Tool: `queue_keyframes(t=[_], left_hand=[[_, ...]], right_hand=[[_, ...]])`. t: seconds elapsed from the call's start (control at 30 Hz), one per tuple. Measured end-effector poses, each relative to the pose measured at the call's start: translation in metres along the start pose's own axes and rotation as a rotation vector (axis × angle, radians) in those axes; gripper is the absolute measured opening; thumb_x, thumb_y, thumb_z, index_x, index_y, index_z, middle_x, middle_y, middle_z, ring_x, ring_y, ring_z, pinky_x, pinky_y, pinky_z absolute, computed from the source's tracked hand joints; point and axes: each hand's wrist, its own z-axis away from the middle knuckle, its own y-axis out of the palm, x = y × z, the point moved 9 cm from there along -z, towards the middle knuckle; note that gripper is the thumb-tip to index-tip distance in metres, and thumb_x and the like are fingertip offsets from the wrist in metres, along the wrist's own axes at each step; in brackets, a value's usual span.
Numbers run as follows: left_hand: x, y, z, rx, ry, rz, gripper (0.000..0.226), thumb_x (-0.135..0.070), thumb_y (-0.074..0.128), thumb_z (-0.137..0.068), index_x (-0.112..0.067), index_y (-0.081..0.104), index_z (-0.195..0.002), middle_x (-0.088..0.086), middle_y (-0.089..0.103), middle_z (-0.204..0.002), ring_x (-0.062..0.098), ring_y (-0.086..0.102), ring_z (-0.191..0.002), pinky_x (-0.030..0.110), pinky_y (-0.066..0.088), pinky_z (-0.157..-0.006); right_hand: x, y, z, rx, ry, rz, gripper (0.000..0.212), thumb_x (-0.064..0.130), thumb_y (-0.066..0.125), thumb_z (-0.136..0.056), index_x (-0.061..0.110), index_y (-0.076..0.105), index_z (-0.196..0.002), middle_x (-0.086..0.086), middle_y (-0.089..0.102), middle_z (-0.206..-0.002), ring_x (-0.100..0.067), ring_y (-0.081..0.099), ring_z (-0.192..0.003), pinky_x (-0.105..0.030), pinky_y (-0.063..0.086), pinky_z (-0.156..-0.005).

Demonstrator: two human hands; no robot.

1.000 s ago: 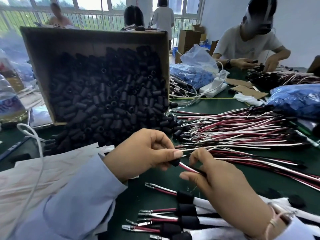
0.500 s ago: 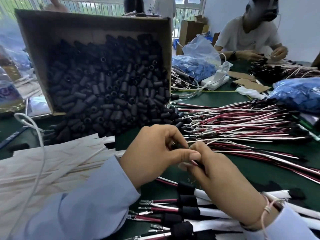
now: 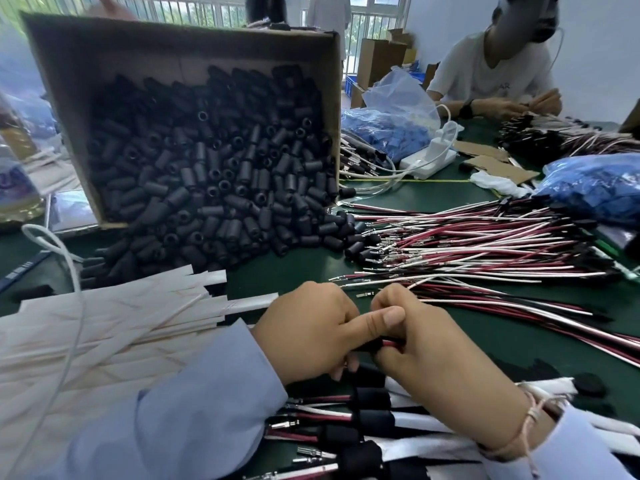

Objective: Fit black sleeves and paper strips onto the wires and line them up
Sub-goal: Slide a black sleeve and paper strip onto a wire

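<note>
Hands that were apart a second ago now touch: the left hand [image 3: 304, 336] has slid the black sleeve [image 3: 367, 346] along the red wire [image 3: 393, 343] against the right hand [image 3: 440, 362], so this sleeve looks seated and a strip from the paper strips [image 3: 104, 323] at 9 o'clock is likely next. Left grip pinches the sleeve, thumb laid over the right hand; right grip curls tight round the wire. Sleeve sits at 3 o'clock of the left palm, between both grips.
</note>
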Motion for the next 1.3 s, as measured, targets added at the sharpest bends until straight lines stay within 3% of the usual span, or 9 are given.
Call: queue_keyframes(t=[0.27,0.43,0.53,0.73,0.9,1.03,1.13,1.2,1.3], left_hand=[[-0.005,-0.024,0.000,0.153,0.281,0.362,0.020,-0.023,0.080,-0.074,-0.018,0.075,-0.093,-0.004,0.072,-0.079,0.007,0.068,-0.073,0.020,0.052,-0.069],[-0.018,-0.020,-0.001,-0.017,0.331,0.311,0.008,-0.027,0.076,-0.079,-0.022,0.073,-0.084,-0.007,0.071,-0.077,0.010,0.068,-0.072,0.031,0.057,-0.067],[-0.010,-0.054,-0.003,-0.153,0.338,0.268,0.015,-0.036,0.079,-0.074,-0.022,0.075,-0.076,-0.007,0.070,-0.066,0.006,0.066,-0.061,0.021,0.053,-0.060],[0.019,-0.041,-0.003,0.139,0.166,-0.044,0.013,-0.041,0.076,-0.074,-0.030,0.070,-0.075,-0.012,0.069,-0.068,0.001,0.063,-0.064,0.020,0.051,-0.063],[-0.006,-0.010,-0.002,0.070,0.199,-0.203,0.069,-0.080,0.042,-0.067,-0.039,0.051,-0.122,-0.021,0.050,-0.118,-0.002,0.046,-0.110,0.026,0.040,-0.098],[-0.036,0.052,0.016,0.177,0.285,-0.257,0.087,-0.083,0.039,-0.074,-0.042,0.012,-0.145,-0.014,0.020,-0.145,-0.001,0.013,-0.131,0.030,0.004,-0.115],[-0.043,0.071,0.029,0.118,0.350,-0.465,0.076,-0.071,0.062,-0.068,-0.048,0.036,-0.136,-0.013,0.043,-0.127,0.008,0.042,-0.115,0.023,0.026,-0.104],[-0.054,0.064,0.035,0.110,0.308,-0.518,0.057,-0.062,0.069,-0.052,-0.051,0.062,-0.107,-0.020,0.059,-0.093,0.004,0.057,-0.078,0.011,0.044,-0.070],[-0.060,0.056,0.039,0.063,0.345,-0.418,0.051,-0.049,0.065,-0.077,-0.046,0.047,-0.125,-0.010,0.045,-0.116,0.014,0.041,-0.101,0.009,0.010,-0.070]], right_hand=[[0.005,-0.003,0.000,0.071,-0.089,-0.138,0.040,0.056,0.071,-0.072,0.035,0.049,-0.098,0.002,0.066,-0.073,-0.011,0.056,-0.060,-0.035,0.049,-0.061],[0.018,-0.010,0.007,0.008,-0.191,-0.055,0.034,0.056,0.059,-0.082,0.024,0.050,-0.081,0.008,0.056,-0.074,-0.010,0.050,-0.070,-0.033,0.043,-0.063],[0.008,-0.037,0.002,-0.078,-0.186,0.284,0.055,0.077,0.025,-0.074,0.027,0.047,-0.079,0.014,0.048,-0.086,-0.003,0.042,-0.081,-0.025,0.032,-0.062],[-0.037,-0.054,-0.006,0.046,-0.038,0.201,0.075,0.091,0.033,-0.061,0.023,0.062,-0.073,0.003,0.058,-0.069,-0.007,0.051,-0.063,-0.034,0.041,-0.059],[-0.164,-0.113,-0.009,-0.117,0.465,0.383,0.031,0.043,0.062,-0.089,0.021,0.065,-0.109,-0.007,0.062,-0.116,-0.028,0.056,-0.108,-0.039,0.045,-0.093],[-0.189,-0.109,-0.002,-0.085,0.565,0.349,0.010,0.034,0.069,-0.086,0.028,0.063,-0.081,0.008,0.058,-0.081,-0.020,0.057,-0.091,-0.039,0.042,-0.092],[-0.175,-0.129,0.005,-0.224,0.469,0.340,0.021,0.031,0.078,-0.077,0.026,0.060,-0.067,0.008,0.055,-0.071,-0.018,0.051,-0.074,-0.041,0.041,-0.084],[-0.156,-0.147,0.009,-0.320,0.345,0.323,0.023,0.026,0.082,-0.073,0.026,0.060,-0.065,0.003,0.057,-0.072,-0.023,0.053,-0.072,-0.040,0.043,-0.074],[-0.129,-0.166,0.018,-0.372,0.210,0.376,0.024,0.025,0.081,-0.072,0.029,0.060,-0.063,0.007,0.061,-0.062,-0.018,0.055,-0.061,-0.032,0.038,-0.056]])
